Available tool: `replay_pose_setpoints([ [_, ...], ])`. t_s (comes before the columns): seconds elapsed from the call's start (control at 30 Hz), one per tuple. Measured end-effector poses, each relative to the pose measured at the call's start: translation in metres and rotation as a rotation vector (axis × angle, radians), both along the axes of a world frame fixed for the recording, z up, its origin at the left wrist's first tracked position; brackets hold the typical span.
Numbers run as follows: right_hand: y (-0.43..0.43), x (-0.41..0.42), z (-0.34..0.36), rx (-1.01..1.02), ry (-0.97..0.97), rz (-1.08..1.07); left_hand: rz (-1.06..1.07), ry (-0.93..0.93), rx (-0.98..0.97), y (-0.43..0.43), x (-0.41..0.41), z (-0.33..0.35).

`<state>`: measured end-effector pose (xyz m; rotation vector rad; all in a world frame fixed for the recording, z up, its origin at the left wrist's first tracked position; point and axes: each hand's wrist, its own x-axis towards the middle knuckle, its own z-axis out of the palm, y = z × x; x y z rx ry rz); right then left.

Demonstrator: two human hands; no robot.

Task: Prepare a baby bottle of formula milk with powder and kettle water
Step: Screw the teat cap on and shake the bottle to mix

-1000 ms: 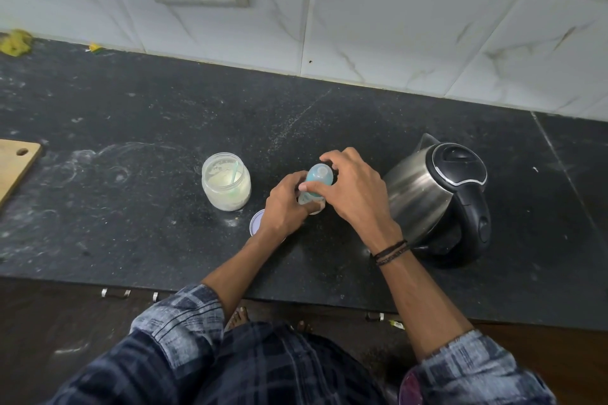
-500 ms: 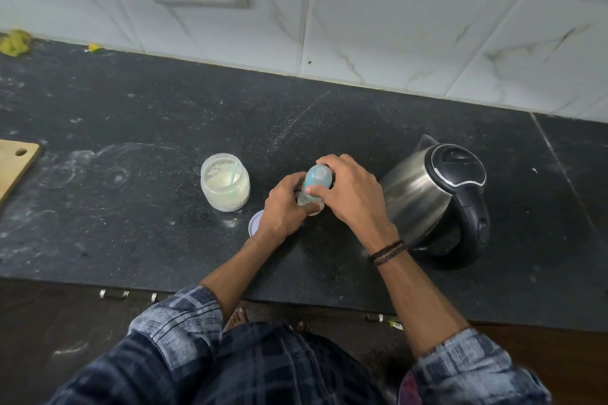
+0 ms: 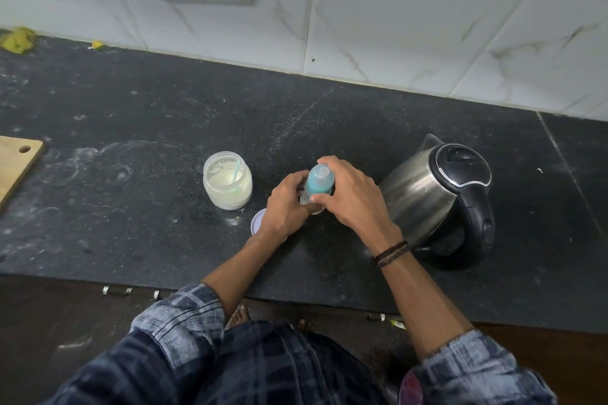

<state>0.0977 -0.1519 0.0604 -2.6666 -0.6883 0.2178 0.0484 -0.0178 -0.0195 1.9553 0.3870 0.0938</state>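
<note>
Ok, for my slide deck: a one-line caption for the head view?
Left hand and right hand hold a baby bottle between the powder jar and kettle.

We get a single view: a wide-angle camera worn on the head, facing forward and steeply down, close over the countertop (image 3: 131, 115). The left hand (image 3: 289, 204) and right hand (image 3: 355, 197) sit mid-frame; the tiled wall (image 3: 394, 26) fills the top, its lines seemingly bowed by the lens.
</note>
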Motion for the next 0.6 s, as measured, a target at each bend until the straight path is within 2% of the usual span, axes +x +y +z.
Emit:
replay_pose_setpoints([
  [0.47, 0.004, 0.001, -0.015, 0.091, -0.009, -0.095, -0.026, -0.015, 0.044, 0.003, 0.002, -0.005],
  [0.6, 0.001, 0.000, -0.014, 0.103, 0.036, -0.055, -0.042, -0.022, 0.048, 0.003, 0.002, -0.005],
])
